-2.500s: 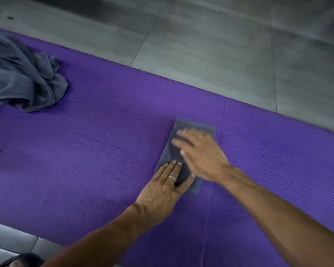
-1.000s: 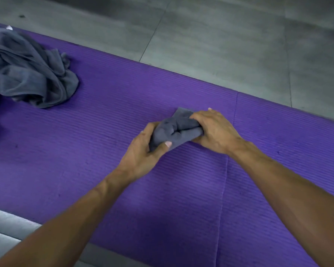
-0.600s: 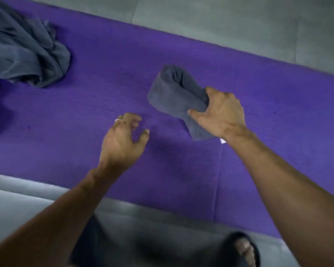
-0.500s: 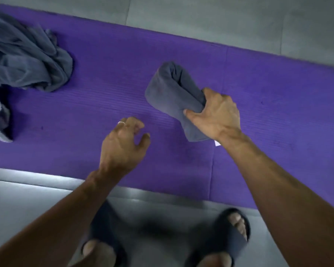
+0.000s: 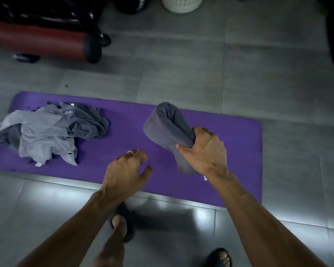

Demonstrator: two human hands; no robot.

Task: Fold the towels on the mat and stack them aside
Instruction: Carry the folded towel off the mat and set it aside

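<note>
A purple mat (image 5: 229, 132) lies across the grey tiled floor. My right hand (image 5: 204, 151) grips a folded dark grey towel (image 5: 166, 126) and holds it in the air above the mat's right half. My left hand (image 5: 125, 170) hovers over the mat's near edge with loosely curled fingers, holding nothing; a ring shows on one finger. A heap of unfolded grey towels (image 5: 50, 132) sits on the mat's left end.
A white laundry basket (image 5: 181, 3) stands at the top of the view. A red and black piece of furniture on castors (image 5: 46, 35) is at the far left. My feet in dark sandals (image 5: 121, 226) stand on the tiles near the mat.
Both hands pressed the folded towel flat, then lifted it. My left hand let go; my right hand keeps it raised. The view pulled back and up, showing the whole mat.
</note>
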